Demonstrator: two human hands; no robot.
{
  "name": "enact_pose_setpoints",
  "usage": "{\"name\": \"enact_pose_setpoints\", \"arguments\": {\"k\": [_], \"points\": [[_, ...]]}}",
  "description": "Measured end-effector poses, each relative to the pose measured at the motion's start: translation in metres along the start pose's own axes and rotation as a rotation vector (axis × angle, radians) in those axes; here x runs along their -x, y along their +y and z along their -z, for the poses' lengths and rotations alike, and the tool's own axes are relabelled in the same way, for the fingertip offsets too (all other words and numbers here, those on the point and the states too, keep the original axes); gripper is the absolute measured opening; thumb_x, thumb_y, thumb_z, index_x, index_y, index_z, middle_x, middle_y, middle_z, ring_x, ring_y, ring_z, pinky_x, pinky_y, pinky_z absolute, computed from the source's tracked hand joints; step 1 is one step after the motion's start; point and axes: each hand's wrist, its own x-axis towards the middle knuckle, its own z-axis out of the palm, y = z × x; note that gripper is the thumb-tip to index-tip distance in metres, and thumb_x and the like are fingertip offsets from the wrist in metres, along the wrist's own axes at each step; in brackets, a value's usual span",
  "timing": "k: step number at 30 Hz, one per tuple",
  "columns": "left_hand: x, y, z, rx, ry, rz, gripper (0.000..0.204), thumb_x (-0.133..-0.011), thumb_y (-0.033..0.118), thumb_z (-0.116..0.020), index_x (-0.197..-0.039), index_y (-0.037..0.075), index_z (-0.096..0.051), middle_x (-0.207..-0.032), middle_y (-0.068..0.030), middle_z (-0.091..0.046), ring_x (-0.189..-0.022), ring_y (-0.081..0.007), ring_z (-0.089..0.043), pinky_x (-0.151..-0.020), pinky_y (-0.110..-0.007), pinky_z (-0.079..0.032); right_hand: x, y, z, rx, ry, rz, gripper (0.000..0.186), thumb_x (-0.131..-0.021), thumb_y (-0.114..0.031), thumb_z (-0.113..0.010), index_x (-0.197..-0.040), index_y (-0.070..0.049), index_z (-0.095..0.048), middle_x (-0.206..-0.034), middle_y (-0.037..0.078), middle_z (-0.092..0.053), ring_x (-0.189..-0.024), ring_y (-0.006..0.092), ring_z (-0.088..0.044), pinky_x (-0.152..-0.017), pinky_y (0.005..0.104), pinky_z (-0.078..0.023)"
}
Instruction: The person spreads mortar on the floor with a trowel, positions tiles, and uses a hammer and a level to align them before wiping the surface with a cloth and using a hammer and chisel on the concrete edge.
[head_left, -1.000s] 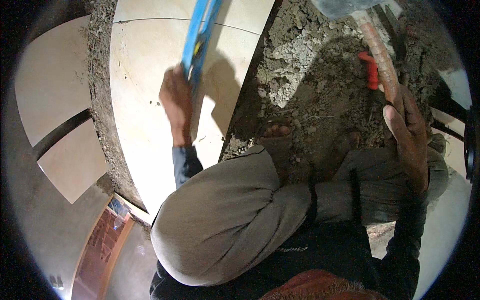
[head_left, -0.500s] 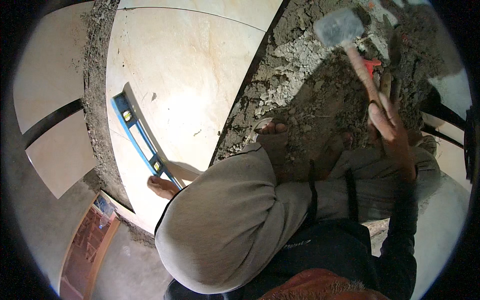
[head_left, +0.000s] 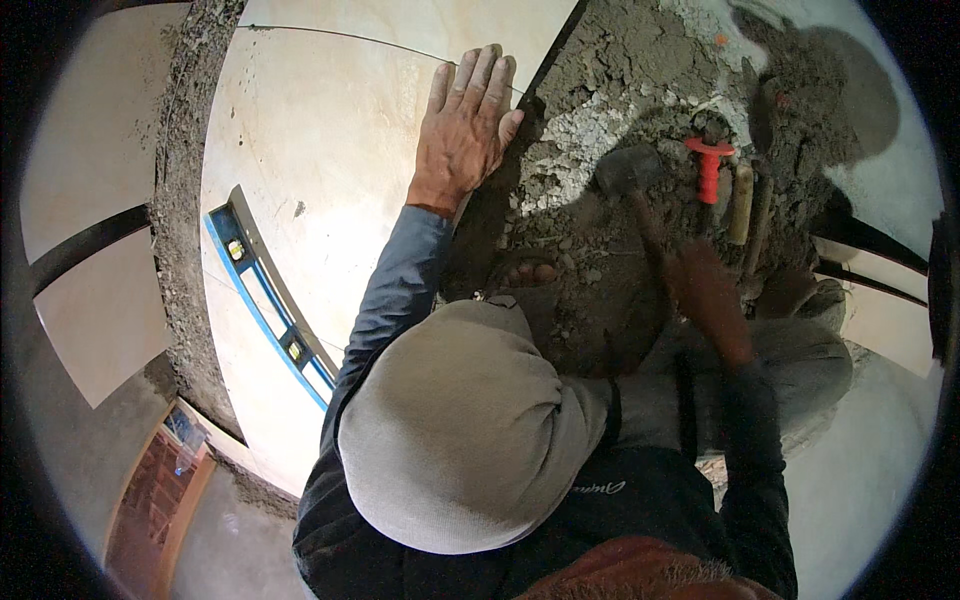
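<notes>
Now we press our left hand (head_left: pixel 465 130) flat, fingers spread, grip wide open, on the pale tile (head_left: pixel 330 150); our blurred right hand (head_left: pixel 708 295) clasps the hammer (head_left: pixel 628 172) handle over mortar (head_left: pixel 600 90).

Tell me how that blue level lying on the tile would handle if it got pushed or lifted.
The blue level looks like a long straight bar, so probably stiff. Lying flat on the smooth tile, it would likely slide rather than roll. Its small vials seem the fragile part.
</notes>
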Motion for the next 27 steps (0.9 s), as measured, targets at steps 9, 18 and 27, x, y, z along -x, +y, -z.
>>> {"name": "enact_pose_setpoints", "arguments": {"k": [9,18,27], "points": [[0.010,-0.001,-0.001,0.011,0.003,-0.057,0.047,-0.102,0.034,-0.042,-0.144,0.013,-0.044,-0.151,-0.0087,-0.039,-0.142,-0.0282,-0.033,-0.119,-0.046,-0.019,-0.086,-0.027,0.018,-0.114,0.710,0.507,0.055,-0.083,-0.029,-0.071,-0.131,-0.009,-0.052,-0.122,0.018,-0.053,-0.118,0.0388,-0.051,-0.099,0.0489,-0.043],[-0.043,-0.085,-0.010,0.026,0.236,-0.055,0.054,-0.100,0.047,-0.037,-0.144,0.017,-0.044,-0.153,-0.0064,-0.039,-0.143,-0.0293,-0.031,-0.119,-0.050,-0.015,-0.101,-0.024,0.013,0.350,0.688,0.542,0.063,-0.074,-0.020,-0.079,-0.131,-0.012,-0.051,-0.128,0.017,-0.051,-0.117,0.0386,-0.052,-0.096,0.0520,-0.044],[-0.062,-0.089,-0.005,-0.099,0.297,-0.021,0.064,-0.096,0.046,-0.051,-0.147,0.011,-0.037,-0.145,-0.0257,-0.041,-0.135,-0.0445,-0.038,-0.110,-0.058,-0.029,0.025,0.048,0.112,-0.386,0.949,-0.192,0.066,-0.080,-0.038,-0.078,-0.125,0.002,-0.052,-0.118,0.023,-0.061,-0.108,0.0331,-0.061,-0.094,0.0386,-0.048]]}}
